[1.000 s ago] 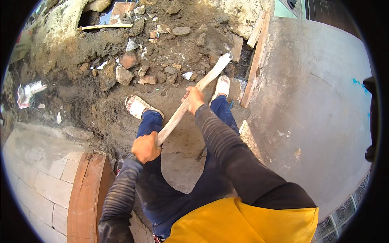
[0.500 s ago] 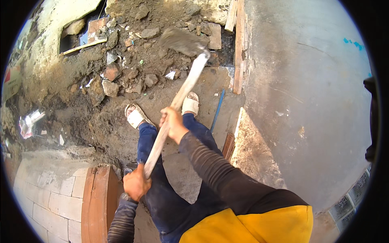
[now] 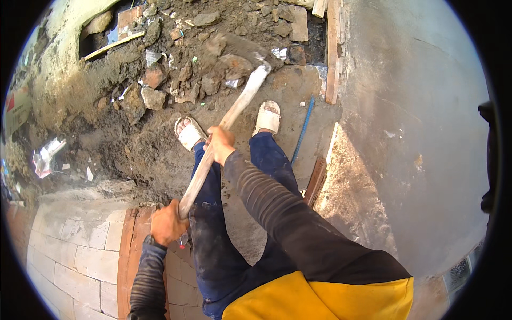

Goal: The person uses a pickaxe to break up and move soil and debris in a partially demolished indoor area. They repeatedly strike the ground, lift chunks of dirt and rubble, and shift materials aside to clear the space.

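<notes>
**Both hands on long wooden tool handle, head end in the rubble**

Left hand (image 3: pixel 168 224): grip closed around the butt end of the wooden handle (image 3: pixel 224 128), low in frame, just above the brick edging (image 3: pixel 130 250). Fingers wrapped fully round, dark ribbed sleeve up to the wrist.

Right hand (image 3: pixel 220 144): grip closed around the same handle about midway up, between the two feet. Arm comes in from lower right, dark ribbed sleeve, yellow garment at the shoulder.

Handle: pale wood, runs diagonally from the left hand at lower left up to the right. Far end meets the dirt at the edge of the rubble pile (image 3: pixel 213 64). Tool head is blurred and covered with soil; can't tell its type.

Feet: left sandal (image 3: pixel 189 133) and right sandal (image 3: pixel 266 117), both white, on packed earth either side of the handle. Blue trousers, dusty.

Surroundings:
- Rubble pile is broken brick, stones and loose soil, ahead of the feet.
- Wooden plank (image 3: pixel 333 50) stands on edge at the right side of the dig, against the concrete slab (image 3: pixel 416 133).
- Blue rod (image 3: pixel 303 133) lies on the ground just right of the right sandal.
- Paved tile surface (image 3: pixel 69 240) at lower left, bordered by the brick edging.
- Crumpled plastic scrap (image 3: pixel 45 154) at left, well apart from the hands.
</notes>
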Available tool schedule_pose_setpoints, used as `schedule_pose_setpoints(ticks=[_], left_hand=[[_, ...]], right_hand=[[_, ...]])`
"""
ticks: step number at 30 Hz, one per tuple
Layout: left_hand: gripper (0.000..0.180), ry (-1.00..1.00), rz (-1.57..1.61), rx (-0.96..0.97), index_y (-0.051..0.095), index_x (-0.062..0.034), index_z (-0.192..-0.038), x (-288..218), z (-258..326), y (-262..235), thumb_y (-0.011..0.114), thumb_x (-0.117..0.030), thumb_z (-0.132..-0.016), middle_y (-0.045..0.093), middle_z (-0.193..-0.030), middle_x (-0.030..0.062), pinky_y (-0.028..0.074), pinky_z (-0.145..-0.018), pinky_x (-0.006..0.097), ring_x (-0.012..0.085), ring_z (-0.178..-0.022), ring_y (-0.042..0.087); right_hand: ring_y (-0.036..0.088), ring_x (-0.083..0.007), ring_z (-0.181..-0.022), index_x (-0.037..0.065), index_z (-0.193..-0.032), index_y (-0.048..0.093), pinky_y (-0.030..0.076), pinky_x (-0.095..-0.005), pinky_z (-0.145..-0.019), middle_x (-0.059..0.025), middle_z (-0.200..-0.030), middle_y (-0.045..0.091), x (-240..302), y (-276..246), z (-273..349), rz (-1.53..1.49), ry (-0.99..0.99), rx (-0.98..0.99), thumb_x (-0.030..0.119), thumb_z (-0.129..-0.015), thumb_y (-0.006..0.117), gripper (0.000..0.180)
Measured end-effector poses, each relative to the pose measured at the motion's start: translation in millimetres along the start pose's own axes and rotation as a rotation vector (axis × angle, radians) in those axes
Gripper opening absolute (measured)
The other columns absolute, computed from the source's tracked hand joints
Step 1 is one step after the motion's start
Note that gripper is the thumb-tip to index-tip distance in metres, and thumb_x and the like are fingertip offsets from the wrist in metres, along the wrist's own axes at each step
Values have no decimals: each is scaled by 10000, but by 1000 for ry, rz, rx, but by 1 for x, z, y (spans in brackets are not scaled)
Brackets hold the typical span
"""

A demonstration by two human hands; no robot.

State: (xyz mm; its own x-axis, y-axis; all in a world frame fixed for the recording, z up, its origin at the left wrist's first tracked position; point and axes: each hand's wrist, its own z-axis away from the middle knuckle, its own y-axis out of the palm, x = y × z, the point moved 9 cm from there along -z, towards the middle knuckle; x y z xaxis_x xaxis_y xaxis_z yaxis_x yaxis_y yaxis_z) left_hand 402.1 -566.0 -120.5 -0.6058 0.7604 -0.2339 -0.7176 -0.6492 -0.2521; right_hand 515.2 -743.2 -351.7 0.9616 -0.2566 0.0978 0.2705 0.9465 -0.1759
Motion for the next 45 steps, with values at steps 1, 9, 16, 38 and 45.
schedule_pose_setpoints(ticks=[1,9,16,38,45], left_hand=[[437,-40,15,-5,616,-44,-1042,8,14,1,813,-269,-722,732,-821,242,564,-808,527,438,-826,731],[359,-173,27,-174,627,-46,-991,28,87,-17,785,-290,-781,722,-835,257,551,-759,547,467,-826,710],[350,134,-56,-279,572,-63,-1023,-33,11,-22,774,-255,-810,736,-854,183,583,-713,510,394,-792,740],[328,-34,92,-99,658,-87,-1002,241,109,-6,757,-297,-770,740,-798,193,581,-737,512,410,-789,735],[326,192,96,-182,643,-81,-1020,198,40,-28,764,-279,-791,731,-788,201,575,-734,513,402,-783,735]], right_hand=[[582,-186,-538,35,-894,605,531,-397,-464,-53,-689,565,-15,9,13,93,43,19,111,-884,699,122],[578,-192,-534,78,-883,572,539,-396,-489,-49,-706,560,-67,72,70,31,134,285,88,-805,749,194],[548,-172,-597,141,-815,558,514,-384,-575,-1,-682,518,73,-10,32,-76,-111,200,183,-857,705,159],[598,-224,-690,43,-888,609,593,-435,-635,-69,-820,557,-178,129,124,100,82,203,139,-879,734,158],[558,-205,-656,85,-872,560,523,-417,-627,-39,-759,525,-83,86,90,-33,-250,-78,145,-863,716,167]])
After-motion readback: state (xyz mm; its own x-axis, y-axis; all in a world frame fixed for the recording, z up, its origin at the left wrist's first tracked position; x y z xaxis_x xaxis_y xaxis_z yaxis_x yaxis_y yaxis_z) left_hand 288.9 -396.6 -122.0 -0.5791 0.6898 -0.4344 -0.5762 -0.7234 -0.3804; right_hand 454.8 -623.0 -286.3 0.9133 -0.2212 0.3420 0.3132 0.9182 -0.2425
